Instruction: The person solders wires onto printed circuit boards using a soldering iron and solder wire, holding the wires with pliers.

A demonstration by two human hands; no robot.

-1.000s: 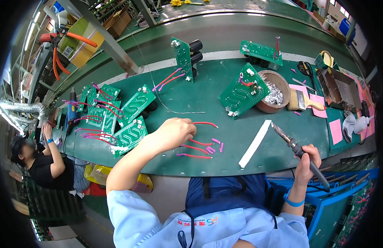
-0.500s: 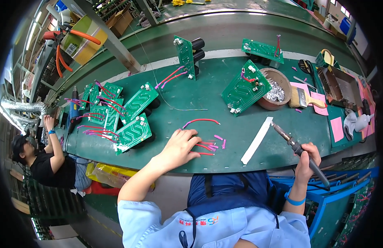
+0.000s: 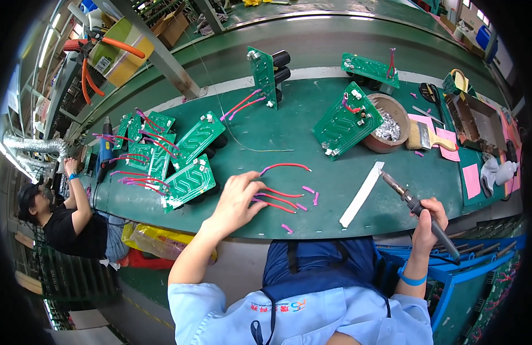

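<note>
My left hand [image 3: 237, 198] rests over the left ends of several red wires [image 3: 283, 201] with purple-sleeved ends on the green bench. Its fingers are bent and apart, touching the wires; the undersides of the fingertips are hidden. Another red wire [image 3: 286, 165] curves just beyond the fingers. Small loose purple sleeves [image 3: 316, 199] lie to the right of the wires. My right hand [image 3: 430, 220] is closed around the handle of a soldering iron [image 3: 412, 202]. The iron's tip points up and left, near the upper end of a white strip [image 3: 362, 194].
Green circuit boards [image 3: 191, 181] with red wires cluster at left. Another board [image 3: 347, 122] leans against a bowl [image 3: 386, 135] of silvery scraps. A board [image 3: 263, 77] stands upright at the back. A brush [image 3: 430, 137] and open box [image 3: 475, 121] lie right. A co-worker [image 3: 59, 213] sits left.
My left hand has drawn back to the left, uncovering more of the red wires. A purple sleeve now shows near the bench's front edge. My right hand keeps the soldering iron nearly in place.
</note>
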